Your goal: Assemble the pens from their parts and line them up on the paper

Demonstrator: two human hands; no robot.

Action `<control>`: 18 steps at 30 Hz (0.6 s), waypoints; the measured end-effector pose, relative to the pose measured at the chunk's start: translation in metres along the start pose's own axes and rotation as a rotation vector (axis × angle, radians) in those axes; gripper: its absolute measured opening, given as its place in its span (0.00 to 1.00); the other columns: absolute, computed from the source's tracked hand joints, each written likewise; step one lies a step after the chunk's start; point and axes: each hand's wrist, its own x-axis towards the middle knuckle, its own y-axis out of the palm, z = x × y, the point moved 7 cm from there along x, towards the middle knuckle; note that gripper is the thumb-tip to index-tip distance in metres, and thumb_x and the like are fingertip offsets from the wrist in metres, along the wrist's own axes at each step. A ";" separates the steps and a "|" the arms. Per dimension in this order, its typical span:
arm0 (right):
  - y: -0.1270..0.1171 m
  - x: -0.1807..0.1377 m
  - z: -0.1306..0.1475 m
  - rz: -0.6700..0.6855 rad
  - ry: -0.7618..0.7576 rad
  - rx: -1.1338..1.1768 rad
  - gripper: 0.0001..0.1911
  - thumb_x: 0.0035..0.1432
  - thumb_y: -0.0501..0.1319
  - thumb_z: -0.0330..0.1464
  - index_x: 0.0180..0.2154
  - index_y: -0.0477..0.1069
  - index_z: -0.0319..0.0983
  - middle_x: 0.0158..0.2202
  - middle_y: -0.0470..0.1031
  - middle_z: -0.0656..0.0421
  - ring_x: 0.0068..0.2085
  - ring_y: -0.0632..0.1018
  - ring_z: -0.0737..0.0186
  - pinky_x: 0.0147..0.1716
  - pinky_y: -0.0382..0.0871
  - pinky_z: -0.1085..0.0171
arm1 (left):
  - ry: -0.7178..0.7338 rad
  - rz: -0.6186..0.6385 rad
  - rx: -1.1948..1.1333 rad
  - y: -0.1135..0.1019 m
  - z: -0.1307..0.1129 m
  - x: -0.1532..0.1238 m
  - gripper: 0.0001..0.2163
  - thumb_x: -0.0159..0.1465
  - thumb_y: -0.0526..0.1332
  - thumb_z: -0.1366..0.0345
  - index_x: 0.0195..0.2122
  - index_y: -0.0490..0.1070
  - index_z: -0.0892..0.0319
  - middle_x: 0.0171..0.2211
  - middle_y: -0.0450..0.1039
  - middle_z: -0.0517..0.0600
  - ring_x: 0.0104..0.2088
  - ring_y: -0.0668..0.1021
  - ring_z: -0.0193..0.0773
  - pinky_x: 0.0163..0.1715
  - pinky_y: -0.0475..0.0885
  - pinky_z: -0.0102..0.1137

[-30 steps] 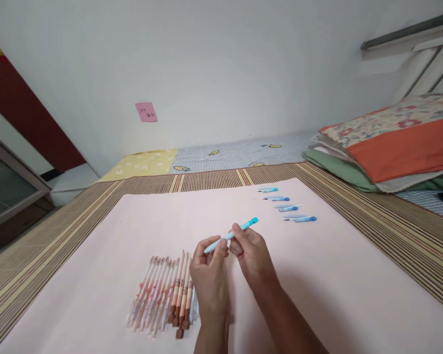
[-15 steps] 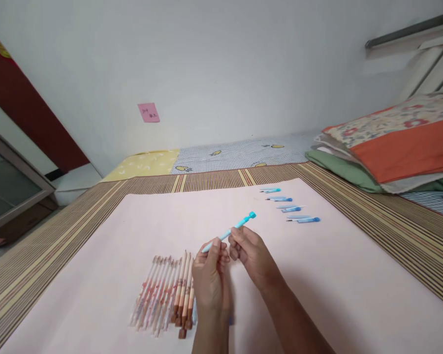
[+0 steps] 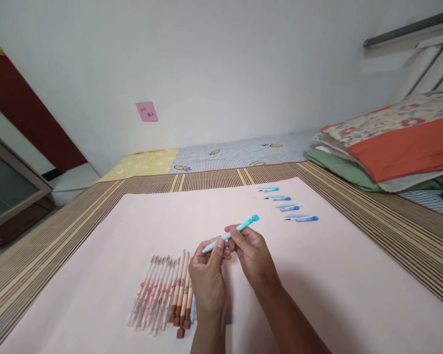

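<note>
A light blue pen (image 3: 239,229) with a turquoise end is held slantwise above the pale pink sheet (image 3: 162,221). My left hand (image 3: 208,265) pinches its lower, pale end between thumb and fingers. Higher up, near the turquoise part, my right hand (image 3: 253,253) grips the same pen. Beside my left hand lies a row of brown-capped pens (image 3: 182,295), and left of them several clear pens with pinkish patterns (image 3: 155,295). My left hand and forearm partly hide some blue pens underneath.
At the sheet's far right, several blue pens taken apart (image 3: 306,219) lie in short groups. Folded bedding (image 3: 398,142) is stacked at the right. A striped mat (image 3: 214,180) surrounds the sheet, and a pink note (image 3: 146,111) sticks to the wall.
My right hand has closed further around the pen, its index finger now behind the shaft. The pen stays at nearly the same slant; the view has shifted slightly.
</note>
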 end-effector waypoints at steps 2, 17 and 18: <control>0.002 0.001 0.002 0.058 0.054 0.022 0.16 0.52 0.69 0.43 0.35 0.77 0.37 0.21 0.67 0.63 0.26 0.69 0.66 0.29 0.66 0.64 | 0.047 0.000 0.062 -0.004 -0.008 0.002 0.08 0.55 0.71 0.62 0.30 0.77 0.62 0.22 0.73 0.46 0.27 0.74 0.32 0.34 0.70 0.28; -0.002 -0.029 0.044 0.341 0.011 -0.910 0.09 0.50 0.65 0.30 0.20 0.72 0.39 0.18 0.64 0.66 0.22 0.61 0.69 0.21 0.49 0.67 | -0.265 0.237 0.423 -0.022 0.002 0.018 0.19 0.51 0.71 0.51 0.18 0.69 0.61 0.14 0.66 0.44 0.15 0.64 0.27 0.18 0.56 0.25; -0.006 -0.032 0.038 0.330 0.055 -0.910 0.11 0.51 0.65 0.30 0.19 0.69 0.39 0.16 0.60 0.67 0.20 0.58 0.70 0.20 0.47 0.67 | -0.255 0.235 0.424 -0.021 0.002 0.017 0.19 0.51 0.70 0.50 0.20 0.70 0.61 0.15 0.67 0.45 0.15 0.65 0.28 0.18 0.57 0.25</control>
